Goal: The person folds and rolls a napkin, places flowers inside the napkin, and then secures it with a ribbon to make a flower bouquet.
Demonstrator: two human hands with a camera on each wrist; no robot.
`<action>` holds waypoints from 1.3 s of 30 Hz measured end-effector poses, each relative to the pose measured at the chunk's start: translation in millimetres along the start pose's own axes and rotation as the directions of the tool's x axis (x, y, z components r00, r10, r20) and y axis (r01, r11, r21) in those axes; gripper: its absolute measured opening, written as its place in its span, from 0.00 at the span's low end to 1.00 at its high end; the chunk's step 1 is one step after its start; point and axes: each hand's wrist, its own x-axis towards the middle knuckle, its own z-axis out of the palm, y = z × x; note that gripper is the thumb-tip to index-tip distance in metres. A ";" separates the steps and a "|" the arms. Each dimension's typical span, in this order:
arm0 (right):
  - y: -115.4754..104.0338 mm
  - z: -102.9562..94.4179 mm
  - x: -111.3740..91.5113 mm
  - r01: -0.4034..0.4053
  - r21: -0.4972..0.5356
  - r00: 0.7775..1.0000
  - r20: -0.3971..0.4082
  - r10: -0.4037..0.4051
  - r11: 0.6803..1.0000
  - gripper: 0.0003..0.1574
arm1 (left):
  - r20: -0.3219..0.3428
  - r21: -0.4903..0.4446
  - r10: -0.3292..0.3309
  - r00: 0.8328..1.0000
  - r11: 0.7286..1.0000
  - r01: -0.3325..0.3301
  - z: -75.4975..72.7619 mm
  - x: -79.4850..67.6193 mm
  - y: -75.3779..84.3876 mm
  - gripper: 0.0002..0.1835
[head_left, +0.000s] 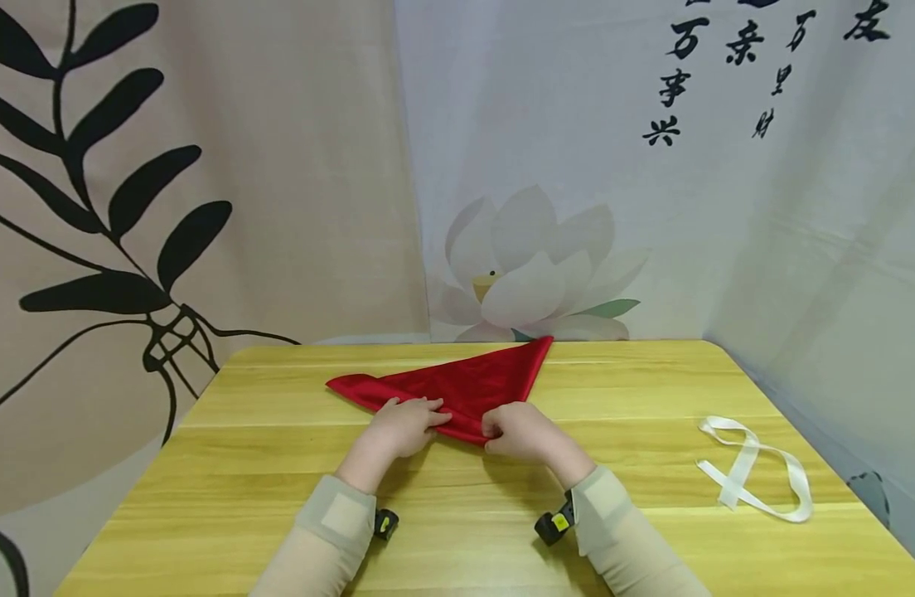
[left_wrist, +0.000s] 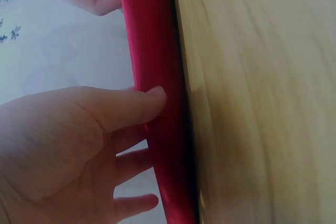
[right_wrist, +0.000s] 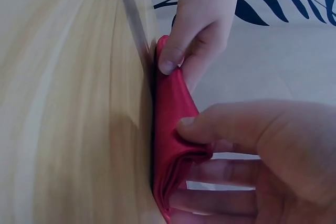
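Observation:
A shiny red cloth [head_left: 468, 381], folded into layers, lies near the middle of the wooden table with one pointed corner to the left and another toward the back. My left hand [head_left: 401, 427] pinches its near folded edge, the thumb on the front side and the other fingers spread over the top. Further right along this edge, my right hand [head_left: 523, 429] grips the fold between thumb and fingers. In the right wrist view several layers of the red cloth [right_wrist: 176, 114] show at the end by my right thumb.
A loop of white ribbon [head_left: 739, 471] lies on the right side of the table [head_left: 622, 381]. Behind the table hangs a pale curtain [head_left: 316, 166] printed with dark leaves, a lotus and black characters. Each wrist wears a small black camera [head_left: 554, 524].

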 end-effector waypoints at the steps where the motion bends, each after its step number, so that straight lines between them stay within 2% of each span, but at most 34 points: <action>1: 0.2 0.0 -0.2 -0.006 0.004 1.000 -0.003 0.006 1.000 0.13 | -0.001 0.000 0.003 1.000 1.000 -0.003 -0.1 0.2 -0.5 0.21; 11: -0.8 2.0 0.2 -0.080 0.043 0.997 -0.016 0.081 0.996 0.15 | -0.021 -0.029 0.008 1.000 1.000 -0.009 0.8 -0.9 -4.3 0.20; 20: -1.4 -1.5 0.8 -0.064 0.057 0.998 0.004 0.064 0.996 0.20 | -0.001 -0.054 0.009 1.000 0.999 -0.009 -3.4 -1.6 -2.3 0.20; 29: 1.0 -2.6 -2.9 -0.023 0.058 0.999 0.042 0.021 0.998 0.22 | 0.038 -0.065 0.012 0.999 0.998 -0.009 5.6 1.6 0.1 0.26; 33: 2.0 -5.1 -3.7 -0.022 0.068 0.998 0.054 0.018 0.997 0.24 | 0.031 -0.063 0.014 0.999 0.998 -0.012 5.9 3.3 -2.5 0.24; 39: 5.0 -8.4 -4.4 -0.045 0.094 0.996 0.079 0.038 0.995 0.23 | 0.050 -0.097 0.030 0.998 0.995 -0.025 -1.9 1.0 -2.9 0.21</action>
